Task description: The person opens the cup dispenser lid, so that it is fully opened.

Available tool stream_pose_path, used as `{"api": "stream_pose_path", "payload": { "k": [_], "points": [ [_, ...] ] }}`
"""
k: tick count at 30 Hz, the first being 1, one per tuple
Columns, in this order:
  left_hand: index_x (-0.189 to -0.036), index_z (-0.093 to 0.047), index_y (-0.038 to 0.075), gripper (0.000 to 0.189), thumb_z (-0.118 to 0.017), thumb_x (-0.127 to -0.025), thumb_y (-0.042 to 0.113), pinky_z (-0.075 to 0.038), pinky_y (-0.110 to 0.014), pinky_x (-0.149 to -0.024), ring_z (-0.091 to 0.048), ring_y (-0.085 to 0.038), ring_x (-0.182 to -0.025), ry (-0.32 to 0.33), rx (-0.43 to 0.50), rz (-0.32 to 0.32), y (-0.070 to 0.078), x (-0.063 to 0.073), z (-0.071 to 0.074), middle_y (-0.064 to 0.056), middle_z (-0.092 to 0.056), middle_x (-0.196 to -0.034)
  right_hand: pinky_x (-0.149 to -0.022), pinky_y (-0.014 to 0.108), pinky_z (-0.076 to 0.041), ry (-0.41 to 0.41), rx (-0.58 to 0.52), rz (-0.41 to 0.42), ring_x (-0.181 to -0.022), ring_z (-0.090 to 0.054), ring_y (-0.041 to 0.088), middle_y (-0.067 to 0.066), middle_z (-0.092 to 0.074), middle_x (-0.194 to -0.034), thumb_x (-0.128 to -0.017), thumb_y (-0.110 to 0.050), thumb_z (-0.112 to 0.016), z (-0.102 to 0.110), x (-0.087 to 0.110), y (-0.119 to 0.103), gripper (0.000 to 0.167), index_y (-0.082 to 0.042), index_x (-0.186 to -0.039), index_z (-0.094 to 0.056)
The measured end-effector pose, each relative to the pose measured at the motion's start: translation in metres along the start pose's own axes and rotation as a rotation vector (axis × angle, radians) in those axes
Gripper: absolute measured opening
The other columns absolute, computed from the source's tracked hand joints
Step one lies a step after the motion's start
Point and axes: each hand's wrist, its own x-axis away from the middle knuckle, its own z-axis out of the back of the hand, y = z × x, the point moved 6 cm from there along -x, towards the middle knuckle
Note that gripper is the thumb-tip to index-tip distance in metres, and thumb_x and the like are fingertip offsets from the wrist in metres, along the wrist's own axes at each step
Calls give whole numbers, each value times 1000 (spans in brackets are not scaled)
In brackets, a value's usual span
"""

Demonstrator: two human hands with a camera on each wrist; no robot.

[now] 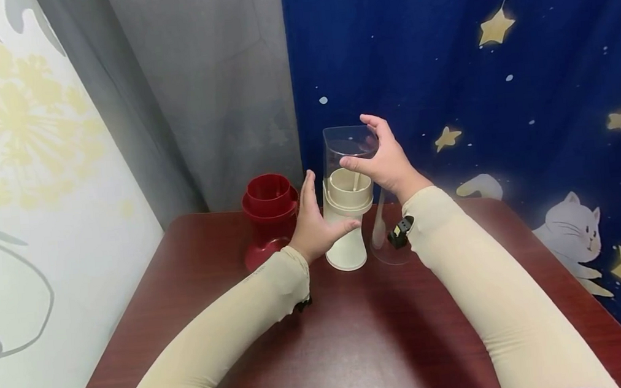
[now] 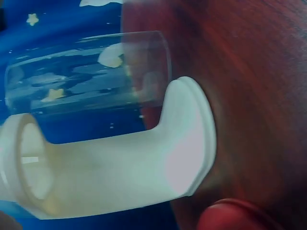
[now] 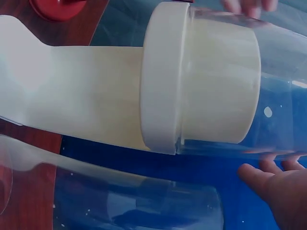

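A cream-white flared stand (image 1: 347, 249) with a round collar and cup on top stands upright on the table. A clear plastic cylinder (image 1: 334, 149) sits upright around the cup, meeting the collar (image 3: 163, 76) in the right wrist view. Thumb in front and fingers behind, my right hand (image 1: 390, 159) grips the cylinder's upper right side. My left hand (image 1: 313, 227) is spread beside the left of the collar, its fingers fairly straight and its thumb in front of the stand. Whether the left touches it, I cannot tell. The left wrist view barely catches that hand.
Left of the white stand is a similar red stand (image 1: 269, 213) with a cup top. A second clear cylinder (image 3: 139, 201) stands close on its right, partly behind my right wrist. The dark red wooden table (image 1: 324, 347) backs onto a blue star-print curtain (image 1: 415, 55).
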Motion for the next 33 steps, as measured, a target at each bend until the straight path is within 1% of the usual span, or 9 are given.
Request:
{"api": "stream_pose_path", "payload": {
  "k": [4,8,13,19,24,26,30,32,33],
  "points": [
    [-170,-2,14,130,-93,-80,36,-21,-56,-130,-11,-29,-164,-30,10,86,-15,-3,-9,-3,-3,-178,-122,55,-39,15,-8,-10,-154,-40,30,14,-33,-168,-85,-27,-90,-1,1,1,95,-18,-160,-33],
    [-170,-2,14,129,-91,-82,44,-23,-55,-129,-15,-32,-163,-51,-9,161,-30,-8,-16,-7,-6,-178,-123,54,-38,25,5,-19,-153,-41,28,13,-41,-164,-86,-28,-89,-2,2,3,89,-14,-157,-37],
    [-170,-3,13,130,-91,-80,46,-25,-54,-129,-21,-32,-161,-66,-4,205,-45,-12,-22,-11,-13,-176,-122,56,-38,33,34,-22,-150,-43,30,12,-44,-163,-86,-34,-88,-4,4,5,87,-15,-156,-38],
    [-169,-4,13,132,-95,-76,39,-33,-50,-126,-36,-30,-153,-66,38,170,-53,-19,-28,-12,-24,-171,-120,59,-40,38,58,-22,-148,-44,32,12,-46,-162,-86,-36,-88,-5,6,5,86,-17,-154,-40],
    [-169,-4,14,137,-98,-71,35,-38,-47,-124,-43,-29,-146,-42,55,141,-55,-27,-31,-11,-28,-167,-118,54,-43,45,47,-9,-142,-51,31,13,-48,-160,-84,-40,-89,-7,8,3,88,-17,-153,-40],
    [-169,-2,13,140,-98,-70,36,-38,-48,-124,-42,-30,-148,-38,49,143,-56,-28,-31,-11,-26,-170,-117,53,-45,53,18,0,-138,-54,32,15,-49,-158,-81,-48,-91,-8,10,3,94,-15,-153,-39],
    [-169,-3,12,141,-99,-68,34,-38,-51,-123,-42,-33,-148,-18,49,138,-58,-29,-31,-12,-26,-171,-114,52,-48,62,-53,18,-132,-58,35,18,-49,-156,-68,-70,-90,-13,11,6,116,-14,-154,-37],
    [-169,-5,12,140,-99,-67,34,-39,-52,-123,-44,-33,-146,-10,41,132,-59,-30,-30,-13,-28,-169,-115,52,-48,66,-82,22,-134,-57,34,17,-48,-157,-66,-71,-91,-15,11,8,119,-14,-154,-35],
    [-169,-7,12,139,-99,-67,34,-39,-52,-122,-45,-33,-144,-8,40,127,-58,-31,-31,-14,-30,-168,-115,51,-47,70,-94,22,-135,-56,33,17,-47,-157,-69,-66,-92,-16,11,9,115,-15,-155,-35]
  ]
}}
